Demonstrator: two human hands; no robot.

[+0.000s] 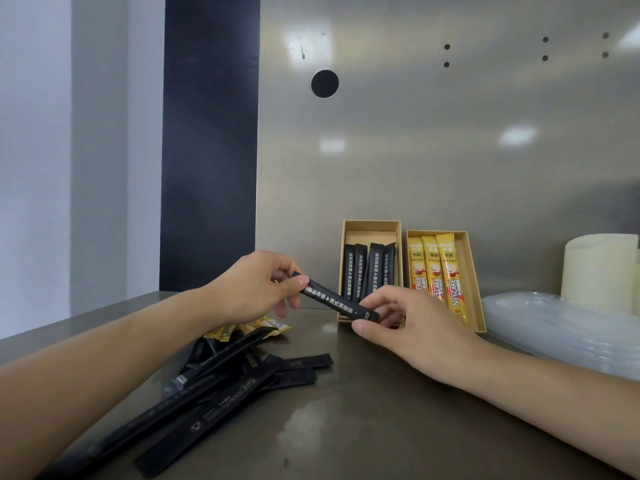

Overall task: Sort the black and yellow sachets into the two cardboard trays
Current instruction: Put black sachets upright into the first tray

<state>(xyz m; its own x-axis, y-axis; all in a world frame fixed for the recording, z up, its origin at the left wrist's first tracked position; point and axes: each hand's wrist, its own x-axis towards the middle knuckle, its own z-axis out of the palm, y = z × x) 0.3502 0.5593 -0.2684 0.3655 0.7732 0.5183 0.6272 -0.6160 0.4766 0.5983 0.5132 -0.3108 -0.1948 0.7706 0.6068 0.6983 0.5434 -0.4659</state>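
A black sachet [332,300] hangs tilted above the counter between both hands. My left hand [252,289] pinches its upper left end, and my right hand [398,323] pinches its lower right end. Just behind them stands the left cardboard tray [371,226] with several black sachets [370,268] upright in it. The right cardboard tray [471,271] holds three yellow sachets [436,271]. A loose pile of black sachets [221,382] lies on the counter under my left forearm, and a few yellow sachets [256,327] peek out at its far edge.
A steel back wall [450,133] rises right behind the trays. A stack of clear plastic lids [561,327] lies to the right, with a cream cylinder [599,271] behind it. The counter's left edge runs near a dark post [207,150].
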